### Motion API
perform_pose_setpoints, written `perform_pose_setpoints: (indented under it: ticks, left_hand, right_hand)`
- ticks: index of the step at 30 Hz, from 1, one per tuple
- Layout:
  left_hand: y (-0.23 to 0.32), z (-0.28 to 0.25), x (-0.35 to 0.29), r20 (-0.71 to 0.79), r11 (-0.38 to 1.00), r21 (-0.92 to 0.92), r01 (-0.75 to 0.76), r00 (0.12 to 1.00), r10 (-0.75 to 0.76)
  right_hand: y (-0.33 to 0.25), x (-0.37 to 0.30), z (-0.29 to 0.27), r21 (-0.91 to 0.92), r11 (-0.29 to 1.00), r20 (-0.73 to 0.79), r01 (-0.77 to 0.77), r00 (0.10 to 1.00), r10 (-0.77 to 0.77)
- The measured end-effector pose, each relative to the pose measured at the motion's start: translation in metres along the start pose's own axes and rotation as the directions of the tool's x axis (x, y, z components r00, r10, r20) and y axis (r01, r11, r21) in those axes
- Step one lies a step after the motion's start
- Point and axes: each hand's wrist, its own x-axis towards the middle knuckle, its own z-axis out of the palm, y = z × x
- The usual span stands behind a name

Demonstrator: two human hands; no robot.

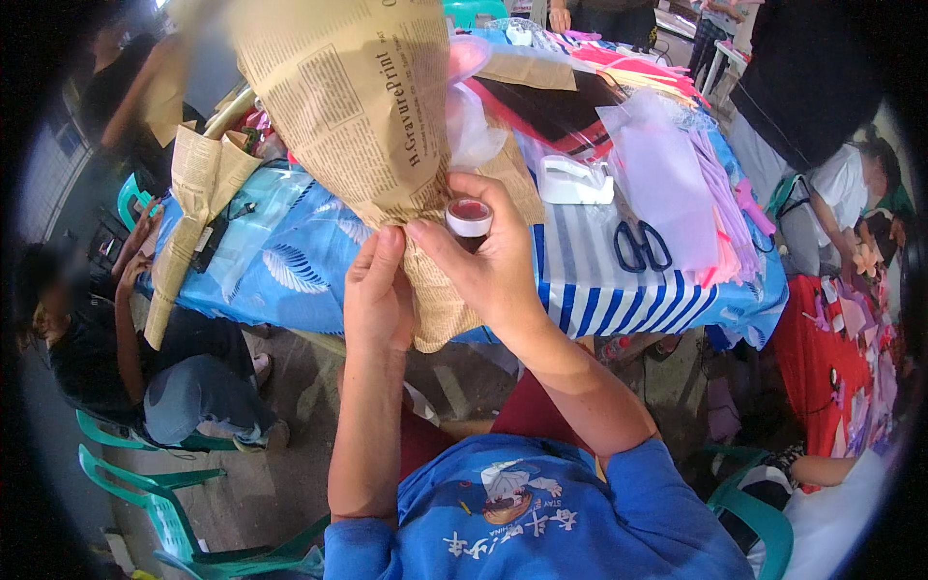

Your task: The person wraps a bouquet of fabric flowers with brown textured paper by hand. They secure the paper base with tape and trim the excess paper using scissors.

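A bouquet-like cone of brown newspaper-print wrapping paper (338,116) rises above my hands, gathered narrow at its neck. My left hand (379,290) is closed, pinching that neck between thumb and fingers. On its other side, my right hand (498,261) presses its thumb to the paper, fingers curled. A small roll of tape (469,226), white-edged with a dark red core, sits in the curl of my right hand. Below the pinch, the paper's lower end flares out and hangs over the table edge. Whatever is inside the cone is hidden.
On the blue patterned tablecloth (300,309) lie black-handled scissors (642,246), a white tape dispenser (575,181), lilac sheets (667,184) and pink and yellow stems (643,72). Another paper-wrapped cone (198,193) rests at the left. People sit nearby; green chairs (159,503) stand below.
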Motion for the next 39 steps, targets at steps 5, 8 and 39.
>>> perform_pose_setpoints:
  ticks: [5, 8, 39]
  left_hand:
    - [0.005, -0.012, 0.001, 0.097, 0.996, 0.088, 0.022, 0.995, -0.031]
    - [0.003, -0.019, 0.001, 0.116, 0.981, 0.188, -0.039, 0.993, 0.018]
    - [0.006, -0.029, -0.007, -0.042, 0.949, 0.178, -0.261, 0.961, 0.272]
  right_hand:
    - [-0.005, -0.005, 0.003, 0.093, 0.985, -0.019, -0.145, 0.989, 0.148]
    - [0.001, -0.01, 0.008, 0.111, 0.981, 0.041, -0.158, 0.987, 0.155]
    - [-0.024, 0.004, -0.017, -0.423, 0.734, 0.411, 0.532, 0.834, -0.367]
